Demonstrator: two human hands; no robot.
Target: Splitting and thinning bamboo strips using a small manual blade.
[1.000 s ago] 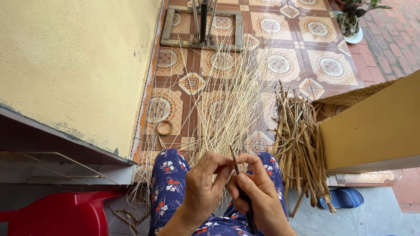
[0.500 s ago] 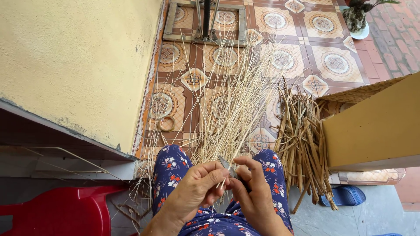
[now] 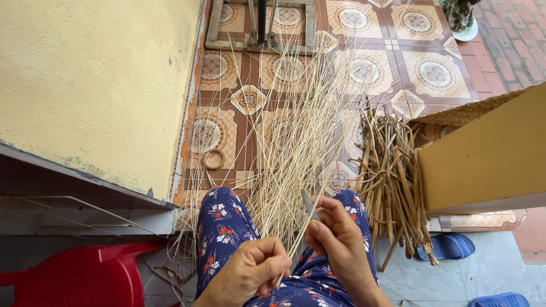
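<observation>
My left hand [image 3: 253,270] pinches the near end of a thin pale strip [image 3: 318,193] that runs up and away over my lap. My right hand [image 3: 335,239] grips a small knife [image 3: 309,204], its blade pointing up against that strip. A loose fan of long thin pale strips [image 3: 290,119] spreads from my knees across the tiled floor. My legs, in blue floral trousers [image 3: 224,224], sit under both hands.
A pile of thicker brown cane pieces [image 3: 392,182] lies to the right. A yellow wall [image 3: 96,85] stands left, a yellow box [image 3: 489,159] right. A red plastic chair [image 3: 74,278], a small ring [image 3: 213,160], blue slippers [image 3: 449,247] and a metal frame [image 3: 261,28] surround me.
My hands have drawn apart. The left hand slid down toward me along the strip, while the right hand with the knife stayed higher. The view has tilted slightly.
</observation>
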